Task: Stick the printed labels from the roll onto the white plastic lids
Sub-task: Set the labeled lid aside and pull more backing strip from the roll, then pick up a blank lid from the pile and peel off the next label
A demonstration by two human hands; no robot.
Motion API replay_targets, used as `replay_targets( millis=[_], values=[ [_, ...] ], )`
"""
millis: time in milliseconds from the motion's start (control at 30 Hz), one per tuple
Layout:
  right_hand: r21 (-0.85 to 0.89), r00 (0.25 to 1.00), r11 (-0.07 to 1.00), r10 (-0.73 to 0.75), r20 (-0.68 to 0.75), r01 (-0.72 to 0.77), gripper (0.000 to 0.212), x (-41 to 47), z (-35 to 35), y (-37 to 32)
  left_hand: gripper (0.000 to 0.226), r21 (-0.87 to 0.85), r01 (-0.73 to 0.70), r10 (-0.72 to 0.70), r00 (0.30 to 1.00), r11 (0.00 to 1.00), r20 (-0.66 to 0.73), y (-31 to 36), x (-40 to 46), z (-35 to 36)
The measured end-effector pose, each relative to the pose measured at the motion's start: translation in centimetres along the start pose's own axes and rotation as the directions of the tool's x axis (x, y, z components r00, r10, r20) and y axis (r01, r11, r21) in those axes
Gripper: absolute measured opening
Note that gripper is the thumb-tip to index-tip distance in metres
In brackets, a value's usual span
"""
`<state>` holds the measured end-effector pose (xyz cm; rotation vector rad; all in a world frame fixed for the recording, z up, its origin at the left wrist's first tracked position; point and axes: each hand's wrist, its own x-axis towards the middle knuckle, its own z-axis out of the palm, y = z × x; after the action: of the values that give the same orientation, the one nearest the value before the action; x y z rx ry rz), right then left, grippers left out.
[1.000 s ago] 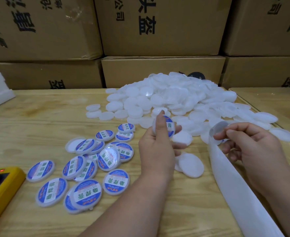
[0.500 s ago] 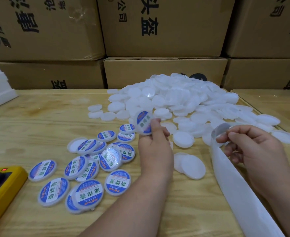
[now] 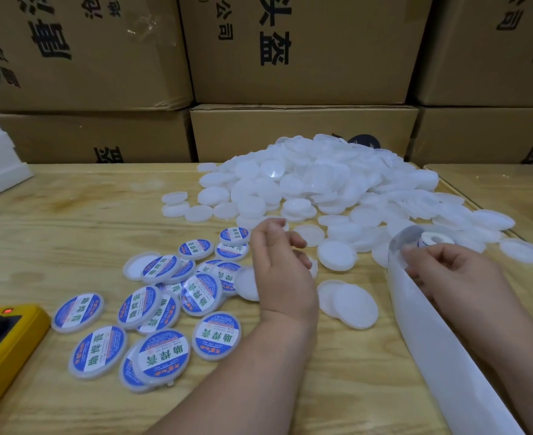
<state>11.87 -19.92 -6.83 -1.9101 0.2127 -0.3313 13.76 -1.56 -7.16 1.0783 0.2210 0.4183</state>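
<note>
Labelled lids (image 3: 152,312), over a dozen, lie scattered at near left on the table (image 3: 70,215): the finished share. Beside them the left hand (image 3: 282,271) hovers, fingers loosely curled, holding nothing. Behind it the far larger heap of blank lids (image 3: 321,183) waits, so most work remains. At right, the right hand (image 3: 456,277) pinches the liner strip (image 3: 441,340), a label (image 3: 428,239) peeking at its fold.

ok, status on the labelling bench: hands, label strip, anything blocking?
Left hand empty, fingers loosely curled above the labelled lids. Right hand pinching the label strip at its curled end. Blank lids pile close ahead, nothing blocking.
</note>
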Motion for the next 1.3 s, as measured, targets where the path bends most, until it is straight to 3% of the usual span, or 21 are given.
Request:
replay_targets(
  millis=[133,267,367,433,567,667,800,967,1167,1233,1300],
  values=[
    [-0.163,0.995,0.985,-0.044,0.089,0.058,0.027,-0.2,0.1,-0.5,0.022,0.215,-0.200,0.141,0.955,0.956,0.262,-1.1,-1.0,0.3],
    [-0.207,0.992,0.978,-0.013,0.126,0.039,0.028,0.1,-0.1,-0.2,0.027,0.456,-0.319,0.044,0.854,0.831,0.518,-1.8,-1.6,0.3],
    [-0.130,0.990,0.991,0.013,0.144,0.006,0.033,0.1,-0.2,-0.5,0.043,0.559,-0.571,0.076,0.738,0.601,0.671,-2.1,-1.8,0.1],
    [-0.050,0.989,0.999,0.001,0.149,0.006,0.029,0.2,-0.2,-0.4,0.045,0.571,-0.653,0.070,0.686,0.498,0.724,-2.0,-1.8,0.2],
    [0.167,0.990,0.985,0.012,0.140,-0.035,0.020,0.6,0.3,0.0,0.059,0.590,-0.717,0.000,0.635,0.371,0.772,-1.9,-2.4,0.4],
    [0.241,0.990,0.969,0.023,0.139,-0.056,0.032,0.7,0.6,0.2,0.057,0.584,-0.748,-0.014,0.612,0.315,0.791,-1.8,-2.8,0.5],
    [0.213,0.993,0.973,0.073,0.093,-0.092,0.054,1.0,0.5,0.2,0.023,0.580,-0.760,-0.020,0.602,0.295,0.799,-1.4,-3.4,0.6],
    [0.220,0.986,0.962,0.156,0.052,-0.164,0.044,1.3,0.0,0.1,0.021,0.473,-0.814,0.010,0.505,0.338,0.863,-0.6,-4.5,0.9],
    [0.196,0.983,0.963,0.185,0.007,-0.182,0.069,1.2,-0.5,-0.1,0.021,0.313,-0.864,0.036,0.355,0.394,0.934,-0.5,-5.8,1.1],
    [0.185,0.985,0.968,0.170,0.000,-0.167,0.060,1.2,-0.7,-0.1,0.021,0.252,-0.873,0.047,0.297,0.417,0.954,-0.4,-5.9,1.1],
    [0.215,0.986,0.962,0.166,0.028,-0.168,0.032,1.1,-0.7,0.0,0.023,0.204,-0.875,0.034,0.243,0.439,0.969,-0.4,-6.1,1.1]
  ],
)
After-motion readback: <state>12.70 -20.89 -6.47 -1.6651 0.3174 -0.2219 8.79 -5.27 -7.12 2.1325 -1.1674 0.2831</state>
